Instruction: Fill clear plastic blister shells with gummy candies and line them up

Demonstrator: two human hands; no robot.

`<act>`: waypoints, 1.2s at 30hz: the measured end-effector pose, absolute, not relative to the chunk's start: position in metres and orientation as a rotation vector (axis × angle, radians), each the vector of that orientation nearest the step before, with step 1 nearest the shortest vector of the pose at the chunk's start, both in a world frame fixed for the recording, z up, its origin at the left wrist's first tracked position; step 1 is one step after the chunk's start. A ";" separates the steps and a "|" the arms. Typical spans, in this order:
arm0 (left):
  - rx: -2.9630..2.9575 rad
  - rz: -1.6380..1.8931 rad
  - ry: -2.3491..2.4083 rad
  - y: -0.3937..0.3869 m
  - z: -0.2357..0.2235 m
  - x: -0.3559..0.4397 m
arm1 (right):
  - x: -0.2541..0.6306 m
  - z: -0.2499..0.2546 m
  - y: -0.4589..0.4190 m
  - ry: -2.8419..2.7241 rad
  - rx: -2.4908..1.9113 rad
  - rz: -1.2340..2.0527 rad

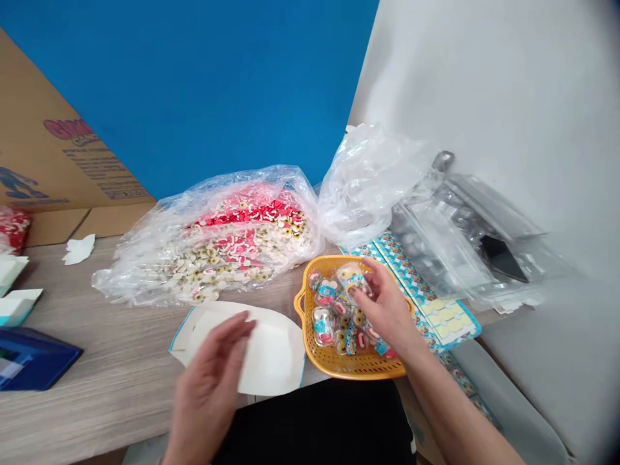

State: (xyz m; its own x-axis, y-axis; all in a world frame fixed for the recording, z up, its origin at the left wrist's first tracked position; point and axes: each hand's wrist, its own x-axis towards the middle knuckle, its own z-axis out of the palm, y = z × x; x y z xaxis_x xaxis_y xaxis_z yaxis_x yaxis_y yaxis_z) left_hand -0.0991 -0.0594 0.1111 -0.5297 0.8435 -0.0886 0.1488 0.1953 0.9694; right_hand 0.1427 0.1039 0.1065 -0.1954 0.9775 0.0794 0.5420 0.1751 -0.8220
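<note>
My right hand is over an orange basket, its thumb and fingers closed on a small clear candy container with a blue printed label. More such candy containers lie in the basket, partly hidden by that hand. My left hand, slightly blurred, hovers over a white paper tray with blue edges. Its fingers lie side by side, the thumb a little apart from them, and nothing shows in its grasp. The tray stands just left of the basket.
Behind lies a large clear bag of red, white and eye-shaped candies. A crumpled plastic bag, label sheets and a bag of clear plastic shells are at right. A cardboard box and a dark blue object are left.
</note>
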 end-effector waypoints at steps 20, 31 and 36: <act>-0.091 1.342 0.919 0.036 0.123 -0.027 | 0.117 0.088 0.127 -2.902 -1.063 0.340; -0.018 1.291 0.834 0.039 0.123 -0.018 | 0.159 0.109 0.082 -1.767 -1.236 1.038; 0.128 1.252 0.854 0.040 0.117 -0.006 | 0.162 0.108 0.085 -1.364 -1.246 1.478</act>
